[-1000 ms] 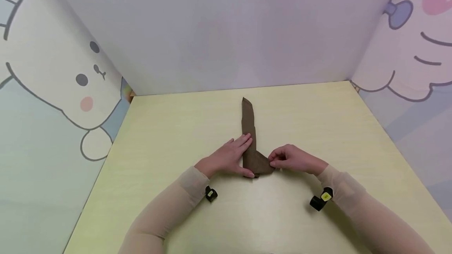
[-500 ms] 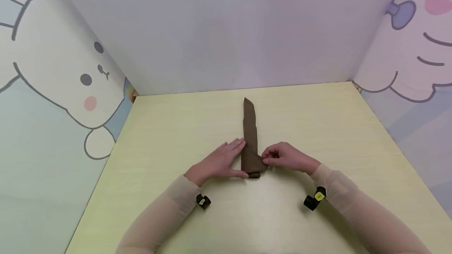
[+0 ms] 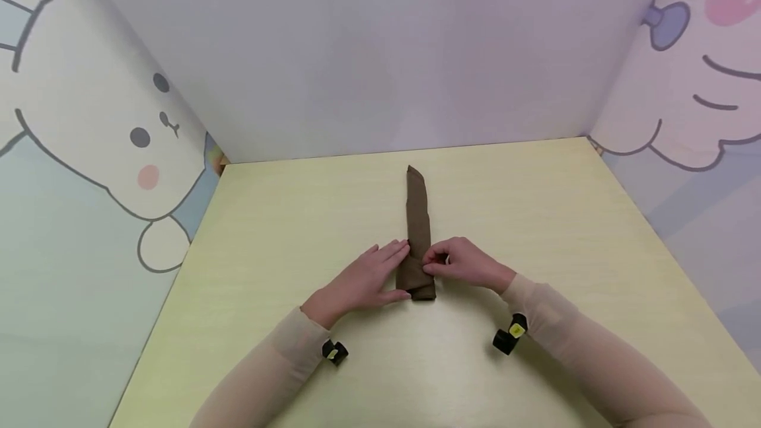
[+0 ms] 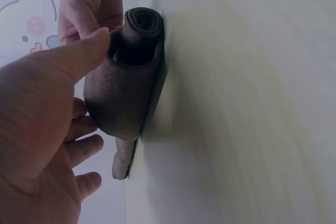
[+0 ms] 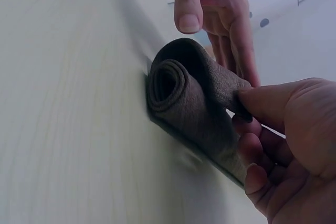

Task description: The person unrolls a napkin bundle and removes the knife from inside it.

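Observation:
A brown cloth (image 3: 419, 216), rolled into a long narrow strip, lies on the table pointing away from me. Its near end shows a coiled roll (image 5: 167, 85) with a loose flap (image 5: 223, 85) arched over it. My right hand (image 3: 470, 263) pinches the edge of that flap between thumb and fingers, just above the roll. Beside the left edge of the cloth is my left hand (image 3: 362, 283), its fingers extended and thumb spread toward the near end. In the right wrist view the left hand (image 5: 215, 9) has its thumb apart from the cloth.
The pale wooden table (image 3: 285, 216) surrounds the cloth. A plain light wall (image 3: 380, 51) rises at its back edge, and walls with cartoon drawings (image 3: 143, 137) stand at both sides. Each wrist carries a small black camera (image 3: 508, 335).
My right hand has moved left, bringing the pinched flap across the strip's near end. My left hand has come off the top of the cloth and shifted left to its side.

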{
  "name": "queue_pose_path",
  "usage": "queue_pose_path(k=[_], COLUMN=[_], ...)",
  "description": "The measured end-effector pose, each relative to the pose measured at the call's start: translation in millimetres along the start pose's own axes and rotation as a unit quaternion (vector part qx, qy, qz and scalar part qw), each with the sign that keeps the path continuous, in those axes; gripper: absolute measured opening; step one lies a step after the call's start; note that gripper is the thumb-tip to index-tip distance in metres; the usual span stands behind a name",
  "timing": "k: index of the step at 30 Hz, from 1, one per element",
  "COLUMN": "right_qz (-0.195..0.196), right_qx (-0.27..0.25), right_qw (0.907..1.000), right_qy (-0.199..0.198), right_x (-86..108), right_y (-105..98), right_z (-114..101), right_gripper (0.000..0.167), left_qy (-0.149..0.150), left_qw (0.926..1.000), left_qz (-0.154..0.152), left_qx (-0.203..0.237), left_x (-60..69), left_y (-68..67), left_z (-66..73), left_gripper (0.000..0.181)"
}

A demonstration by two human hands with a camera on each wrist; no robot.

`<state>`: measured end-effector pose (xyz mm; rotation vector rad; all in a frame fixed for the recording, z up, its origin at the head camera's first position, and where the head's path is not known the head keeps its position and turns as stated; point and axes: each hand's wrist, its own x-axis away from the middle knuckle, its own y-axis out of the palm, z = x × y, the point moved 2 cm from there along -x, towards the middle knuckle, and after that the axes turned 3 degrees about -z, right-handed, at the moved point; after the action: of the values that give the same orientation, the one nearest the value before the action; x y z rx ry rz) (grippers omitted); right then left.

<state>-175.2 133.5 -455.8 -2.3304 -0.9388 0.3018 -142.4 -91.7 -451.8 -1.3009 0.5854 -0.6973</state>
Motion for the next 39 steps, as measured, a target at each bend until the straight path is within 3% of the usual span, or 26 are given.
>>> queue_pose_path(k=[14,23,29,33,39], right_qz=[0.039,0.079,0.109,0.104,0.065], right_qx=[0.029,0.058,0.112,0.158,0.194], right_qw=[0.9986,0.9951,0.9877,0.9818,0.9778], right_qy=[0.020,0.017,0.004,-0.013,-0.043], right_x=[-17.1,-12.3,-7.5,-7.6,-7.5], right_y=[18,13,8,10,20], right_z=[-3,-3,0,5,6], right_gripper=[0.005,0.009,0.018,0.029,0.046], left_qy=[0.014,0.001,-0.018,-0.030,-0.051], left_qw=[0.9989,0.9988,0.9994,0.9993,0.9986], left_qz=[0.037,0.032,0.005,-0.001,-0.003], left_qx=[-0.023,-0.037,-0.029,-0.023,-0.011], left_x=[5.7,7.6,8.4,10.3,15.0], left_y=[2.9,7.2,9.2,9.7,14.1], left_z=[-1.9,-5.5,-8.6,-10.5,-12.3], left_gripper=[0.075,0.074,0.074,0.074,0.074])
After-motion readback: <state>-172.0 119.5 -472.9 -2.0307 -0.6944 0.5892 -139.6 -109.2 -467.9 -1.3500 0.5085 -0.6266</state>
